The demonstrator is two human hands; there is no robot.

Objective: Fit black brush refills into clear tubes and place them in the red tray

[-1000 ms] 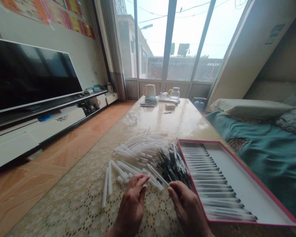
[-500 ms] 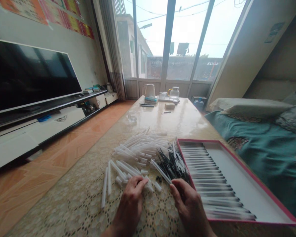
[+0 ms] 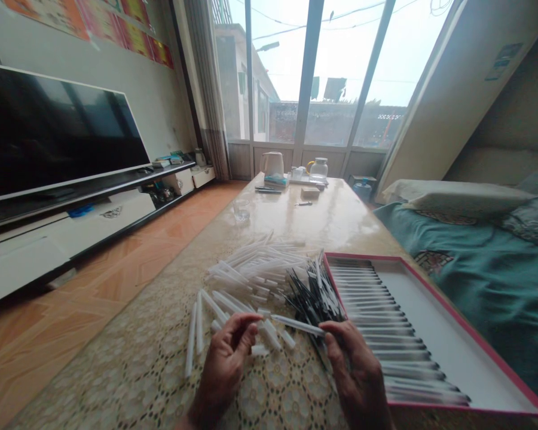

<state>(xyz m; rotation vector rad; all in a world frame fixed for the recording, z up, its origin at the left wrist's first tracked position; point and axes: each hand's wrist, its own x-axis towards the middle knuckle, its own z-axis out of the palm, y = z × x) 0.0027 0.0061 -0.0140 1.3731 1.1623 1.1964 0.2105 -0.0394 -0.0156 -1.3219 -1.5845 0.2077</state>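
Observation:
My right hand [image 3: 352,355] grips the end of a white pen [image 3: 298,325], whose pointed tip is turned left. My left hand [image 3: 228,352] is closed in a pinch just left of that tip; whatever lies between its fingers is too small to make out. Beyond my hands spreads a pile of translucent white pen tubes [image 3: 257,263], with short white caps [image 3: 269,334] at its near side. Thin black refills [image 3: 309,292] lie heaped beside the pink-rimmed box [image 3: 466,334]. Inside the box, pens with dark ends [image 3: 376,316] form a row along its left side.
A drinking glass [image 3: 241,210] stands on the patterned table [image 3: 130,358]. Farther back are a kettle [image 3: 272,162], a glass jug [image 3: 318,169] and a small box [image 3: 310,192]. A teal-covered bed [image 3: 457,257] borders the right side; a TV [image 3: 63,131] is left.
My left hand has come up and left from the white caps, its fingers now pinched. My right hand has swung the pen flatter, its tip pointing toward my left hand.

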